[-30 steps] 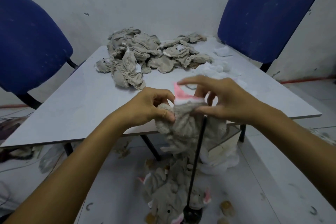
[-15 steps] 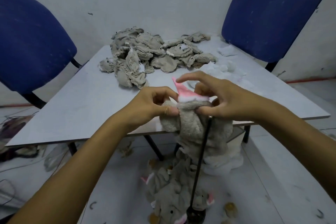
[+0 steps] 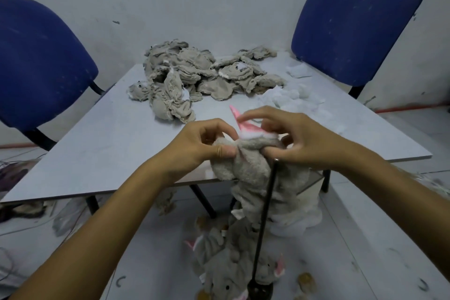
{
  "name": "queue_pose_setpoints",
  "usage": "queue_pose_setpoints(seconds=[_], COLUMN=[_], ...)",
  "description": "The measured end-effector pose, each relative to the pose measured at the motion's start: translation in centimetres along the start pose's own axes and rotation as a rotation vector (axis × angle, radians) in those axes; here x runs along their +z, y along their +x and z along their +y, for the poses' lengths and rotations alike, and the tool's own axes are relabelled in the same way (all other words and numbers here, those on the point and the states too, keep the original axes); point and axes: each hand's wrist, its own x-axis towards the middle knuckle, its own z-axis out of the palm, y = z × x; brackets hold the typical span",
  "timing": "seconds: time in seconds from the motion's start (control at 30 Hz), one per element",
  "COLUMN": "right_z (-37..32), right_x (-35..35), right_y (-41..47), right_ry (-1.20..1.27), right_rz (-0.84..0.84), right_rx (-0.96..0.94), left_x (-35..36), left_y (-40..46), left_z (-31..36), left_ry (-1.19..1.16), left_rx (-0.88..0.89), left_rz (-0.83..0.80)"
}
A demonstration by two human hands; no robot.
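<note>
— While both grips pinch the toy (image 3: 248, 168) above the table's (image 3: 109, 148) near edge, which step is this?
— Apparently working it over the rod (image 3: 265, 214). The left grip (image 3: 199, 146) and right grip (image 3: 299, 139) nip its top. Next, likely, they must push the fabric down.

**Plush skin** (image 3: 246, 165): grey pile cloth, fuzzy and matt, gathered in soft folds
**Ear** (image 3: 246, 126): lined in pink cloth, smooth with a faint sheen, edged in white fleece
**Rod** (image 3: 266, 204): black, thin, smooth and slightly glossy; metal or plastic cannot be told
**Desk** (image 3: 109, 148): pale grey top, smooth and matt
**Heap of skins** (image 3: 185, 73): grey-beige cloth, rough, matt, with frayed seams
**Stuffing** (image 3: 289, 100): white fibre, fluffy and matt
**Left chair back** (image 3: 41, 68) and **right chair back** (image 3: 353, 19): covered in blue woven cloth, matt, flecked with pale dust
</note>
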Motion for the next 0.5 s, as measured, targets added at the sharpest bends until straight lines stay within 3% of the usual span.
queue_pose_setpoints(seconds=[0.07, 0.2, 0.3, 0.5], right_z=[0.08, 0.53, 0.39, 0.58], right_x=[0.46, 0.45, 0.72, 0.30], right_y=[-0.32, -0.41, -0.45, -0.18], right_ry=[-0.020, 0.003, -0.050, 0.143], right_rz=[-0.063, 0.074, -0.041, 0.190], right_rx=[-0.002, -0.037, 0.004, -0.019], left_x=[0.00, 0.09, 0.10, 0.84], left_y=[-0.03, 0.08, 0.26, 0.66], left_z=[-0.17, -0.49, -0.47, -0.90], left_ry=[0.062, 0.006, 0.047, -0.018], left_rx=[-0.008, -0.022, -0.006, -0.028], left_rz=[-0.034, -0.015, 0.011, 0.004])
